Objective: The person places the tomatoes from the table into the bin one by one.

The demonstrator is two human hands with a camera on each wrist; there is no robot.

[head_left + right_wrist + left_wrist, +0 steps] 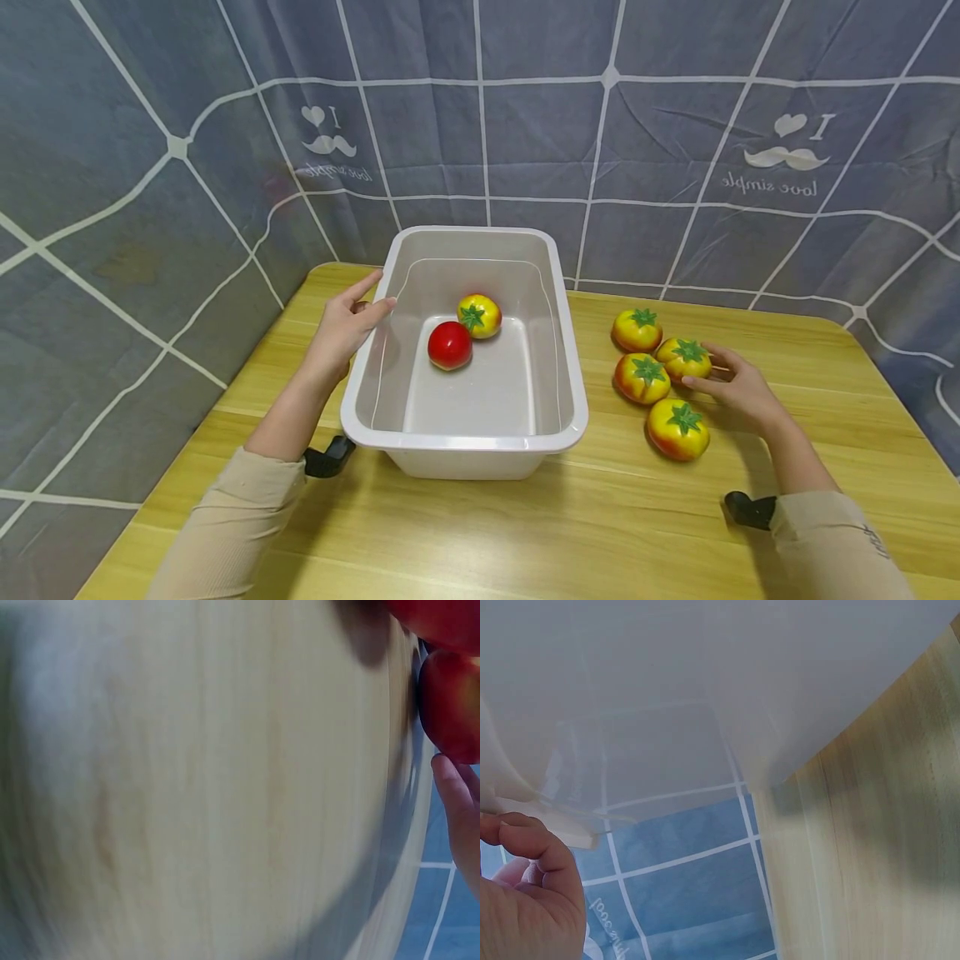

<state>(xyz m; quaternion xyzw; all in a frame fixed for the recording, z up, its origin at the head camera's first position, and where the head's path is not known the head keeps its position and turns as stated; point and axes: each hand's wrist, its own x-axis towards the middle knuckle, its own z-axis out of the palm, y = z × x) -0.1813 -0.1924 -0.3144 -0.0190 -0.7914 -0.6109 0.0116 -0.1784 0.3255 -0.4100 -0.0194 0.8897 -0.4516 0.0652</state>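
Observation:
A light grey plastic basin point(465, 443) stands on the table. My left hand point(347, 329) grips its left rim, thumb over the edge; in the left wrist view the curled fingers point(536, 847) meet the rim. Inside lie a red tomato point(450, 346) and a yellow-red tomato point(480, 316), touching. To the right of the basin, my right hand point(738, 390) holds a yellow-red tomato point(684, 360) between thumb and fingers. Three more stand close by: a far tomato point(637, 331), a middle tomato point(642, 378) and a near tomato point(678, 429), green leaves up.
The wooden table point(465, 542) runs under everything. Behind and to the left hangs a grey-blue curtain point(540, 142) with white grid lines. Each wrist carries a black mount, such as the right mount point(750, 510).

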